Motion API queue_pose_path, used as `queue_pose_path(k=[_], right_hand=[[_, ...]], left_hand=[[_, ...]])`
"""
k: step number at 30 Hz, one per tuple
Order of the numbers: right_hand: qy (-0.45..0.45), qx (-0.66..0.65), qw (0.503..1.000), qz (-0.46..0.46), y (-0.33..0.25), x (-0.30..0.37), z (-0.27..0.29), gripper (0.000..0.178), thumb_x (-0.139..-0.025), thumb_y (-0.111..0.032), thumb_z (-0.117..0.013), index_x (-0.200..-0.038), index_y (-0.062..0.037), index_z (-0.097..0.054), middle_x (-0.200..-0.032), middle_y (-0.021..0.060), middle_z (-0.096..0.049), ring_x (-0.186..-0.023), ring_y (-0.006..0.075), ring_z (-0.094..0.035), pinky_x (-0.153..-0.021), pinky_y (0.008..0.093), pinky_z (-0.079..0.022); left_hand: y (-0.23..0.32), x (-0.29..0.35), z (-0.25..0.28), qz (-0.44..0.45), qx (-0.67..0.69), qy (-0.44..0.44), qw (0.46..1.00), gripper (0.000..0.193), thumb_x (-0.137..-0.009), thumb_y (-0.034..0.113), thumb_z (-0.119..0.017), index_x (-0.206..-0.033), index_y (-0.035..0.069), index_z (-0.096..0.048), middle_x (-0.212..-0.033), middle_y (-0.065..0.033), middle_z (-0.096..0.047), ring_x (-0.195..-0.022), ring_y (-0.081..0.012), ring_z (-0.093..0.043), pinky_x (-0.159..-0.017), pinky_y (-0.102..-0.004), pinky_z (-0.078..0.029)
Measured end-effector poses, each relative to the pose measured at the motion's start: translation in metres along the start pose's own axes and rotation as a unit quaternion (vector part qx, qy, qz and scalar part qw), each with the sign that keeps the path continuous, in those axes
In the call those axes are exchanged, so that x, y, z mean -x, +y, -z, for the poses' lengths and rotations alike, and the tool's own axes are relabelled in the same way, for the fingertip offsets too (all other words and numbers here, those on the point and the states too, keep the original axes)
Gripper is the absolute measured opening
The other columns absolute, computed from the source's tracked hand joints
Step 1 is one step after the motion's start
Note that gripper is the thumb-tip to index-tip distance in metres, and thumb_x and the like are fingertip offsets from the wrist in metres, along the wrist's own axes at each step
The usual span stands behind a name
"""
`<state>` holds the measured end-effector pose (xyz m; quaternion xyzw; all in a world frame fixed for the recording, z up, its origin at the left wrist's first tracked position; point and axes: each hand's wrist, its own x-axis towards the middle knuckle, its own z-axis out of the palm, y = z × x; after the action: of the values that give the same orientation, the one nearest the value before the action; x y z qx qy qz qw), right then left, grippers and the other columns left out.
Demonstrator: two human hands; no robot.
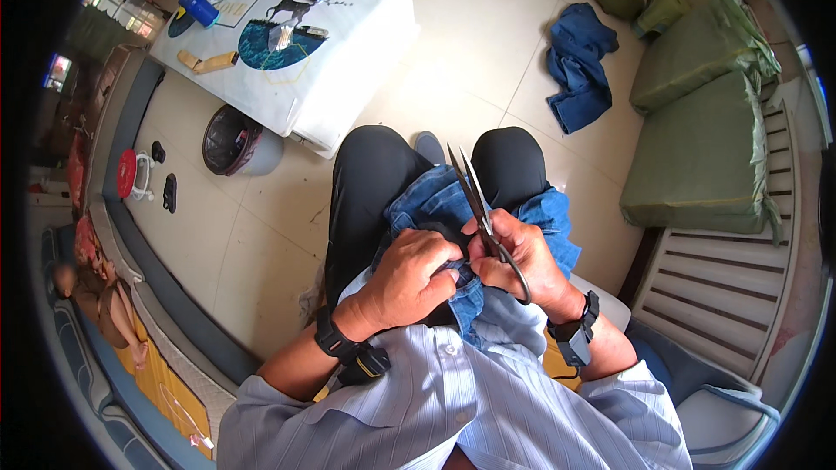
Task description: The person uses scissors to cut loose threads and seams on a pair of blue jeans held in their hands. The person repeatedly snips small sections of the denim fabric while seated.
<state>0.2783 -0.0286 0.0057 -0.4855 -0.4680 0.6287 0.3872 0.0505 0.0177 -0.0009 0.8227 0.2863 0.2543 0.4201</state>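
Note:
Blue denim (424, 198), seemingly a garment, lies bunched across my lap, between and over my black-trousered knees. My left hand (413, 272) is closed, thumb and fingers pinching a fold of the denim. Close beside it, my right hand (520, 260) grips a pair of scissors (477, 191) with dark handles. Their long blades point up and away from me, the tips slightly apart. Fingers of the right hand also meet the denim near the left hand, and the exact spot between the hands is partly hidden.
More denim (578, 65) lies on the tiled floor ahead right. A covered table (366, 43) with small items stands ahead left, above a waste bin (228, 141). Green wrapped bundles (697, 152) rest on a slatted bench (710, 283) at right. A person (109, 305) is on the sofa at left.

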Motion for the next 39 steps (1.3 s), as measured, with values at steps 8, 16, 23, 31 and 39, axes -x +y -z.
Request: queue_pose_path(k=[8,16,23,31,39], right_hand=[[-0.005,-0.132,0.991,0.028,0.006,0.011,-0.005,0.042,-0.087,0.010,-0.068,-0.127,-0.0031,-0.061,-0.092,-0.0003,-0.066,-0.082,0.0059,-0.061,-0.072,0.0252,-0.051],[0.002,-0.011,0.999,0.048,-0.016,0.015,-0.001,0.042,-0.086,0.008,-0.070,-0.127,-0.0010,-0.061,-0.090,-0.0002,-0.068,-0.077,0.0050,-0.060,-0.067,0.0244,-0.049],[0.025,0.389,0.906,0.167,-0.036,0.038,0.017,0.050,-0.072,0.008,-0.074,-0.120,-0.0011,-0.064,-0.087,0.0123,-0.067,-0.070,0.0332,-0.069,-0.064,0.0397,-0.053],[0.043,0.482,0.859,0.166,-0.028,0.054,0.021,0.039,-0.076,-0.001,-0.077,-0.113,-0.0034,-0.067,-0.082,0.0118,-0.064,-0.067,0.0344,-0.066,-0.061,0.0435,-0.053],[0.008,0.513,0.846,0.145,-0.028,0.048,0.019,0.039,-0.076,-0.005,-0.078,-0.114,-0.0039,-0.068,-0.082,0.0113,-0.064,-0.067,0.0337,-0.066,-0.059,0.0434,-0.052]], left_hand=[[0.012,0.006,0.009,0.277,0.429,-0.081,0.856,0.015,-0.095,0.005,-0.067,-0.110,0.000,-0.067,-0.096,0.0040,-0.062,-0.088,-0.0038,-0.055,-0.078,-0.0238,-0.047],[0.015,0.005,0.009,0.289,0.415,-0.061,0.861,0.016,-0.095,0.003,-0.070,-0.110,0.000,-0.068,-0.096,0.0037,-0.062,-0.085,-0.0039,-0.056,-0.077,-0.0236,-0.048],[0.016,0.002,0.011,0.277,0.389,-0.013,0.878,0.012,-0.097,0.006,-0.071,-0.107,-0.001,-0.068,-0.089,0.0038,-0.065,-0.080,-0.0021,-0.056,-0.072,-0.0223,-0.047],[0.010,0.005,0.008,0.271,0.414,0.031,0.868,0.012,-0.097,0.006,-0.069,-0.107,-0.001,-0.069,-0.087,0.0042,-0.065,-0.077,-0.0018,-0.054,-0.069,-0.0219,-0.045],[0.007,0.007,0.006,0.256,0.419,0.031,0.870,0.012,-0.098,0.006,-0.068,-0.108,-0.001,-0.068,-0.088,0.0033,-0.066,-0.078,-0.0018,-0.054,-0.070,-0.0222,-0.046]])
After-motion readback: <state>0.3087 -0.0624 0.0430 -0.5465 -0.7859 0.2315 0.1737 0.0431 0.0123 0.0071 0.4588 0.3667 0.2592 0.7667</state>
